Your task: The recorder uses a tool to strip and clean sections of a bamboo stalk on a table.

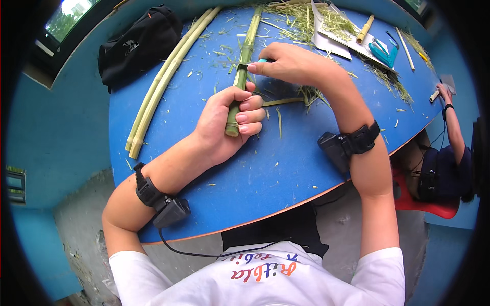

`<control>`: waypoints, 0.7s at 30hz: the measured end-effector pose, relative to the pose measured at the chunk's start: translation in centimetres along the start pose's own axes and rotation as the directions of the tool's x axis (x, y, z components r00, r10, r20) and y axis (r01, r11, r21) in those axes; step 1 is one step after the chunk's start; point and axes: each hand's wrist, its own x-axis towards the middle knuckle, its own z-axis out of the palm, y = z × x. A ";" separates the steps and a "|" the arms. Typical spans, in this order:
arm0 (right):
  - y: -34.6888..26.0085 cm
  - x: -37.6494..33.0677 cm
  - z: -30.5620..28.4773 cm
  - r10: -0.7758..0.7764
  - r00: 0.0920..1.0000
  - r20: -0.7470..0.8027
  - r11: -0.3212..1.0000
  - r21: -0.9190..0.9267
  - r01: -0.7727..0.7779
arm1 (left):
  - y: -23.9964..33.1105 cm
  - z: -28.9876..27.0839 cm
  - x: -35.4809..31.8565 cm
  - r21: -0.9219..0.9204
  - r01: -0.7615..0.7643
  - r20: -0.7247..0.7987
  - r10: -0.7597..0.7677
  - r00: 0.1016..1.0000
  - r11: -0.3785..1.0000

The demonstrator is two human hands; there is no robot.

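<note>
My left hand (222,115) is wrapped round the near end of a green bamboo stalk (250,38), which lies along the blue table and points away from me. Its skin is partly scraped to a paler green, and ring-like joints show along it. My right hand (291,64) is closed round a small knife; only a bit of its teal handle (263,60) shows. A thin dark blade (239,63) lies across the stalk just beyond my left hand, with my right thumb beside it. A narrow peeled strip (283,101) rests under my right wrist.
Two long pale bamboo poles (171,76) and a black bag (140,46) lie at the left. Shavings (298,23), white sheets (326,43), a short bamboo piece (365,29) and a teal tool (384,53) are at the far right. Another person's hand (445,93) holds a pale piece at the right edge.
</note>
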 end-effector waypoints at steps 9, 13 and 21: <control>0.3 1.3 0.5 0.140 0.983 -0.117 0.989 -0.031 -0.144 | 0.2 0.2 -0.2 -0.002 -0.006 -0.032 0.006 0.999 1.000; -0.2 1.6 1.0 0.099 0.985 -0.145 0.988 -0.100 -0.114 | 0.8 0.0 -0.6 0.002 -0.001 -0.055 0.001 0.998 1.000; -1.3 0.2 -0.3 -0.045 0.993 0.111 0.997 0.066 0.038 | 0.9 0.2 -1.1 -0.039 0.014 -0.060 -0.016 0.998 0.999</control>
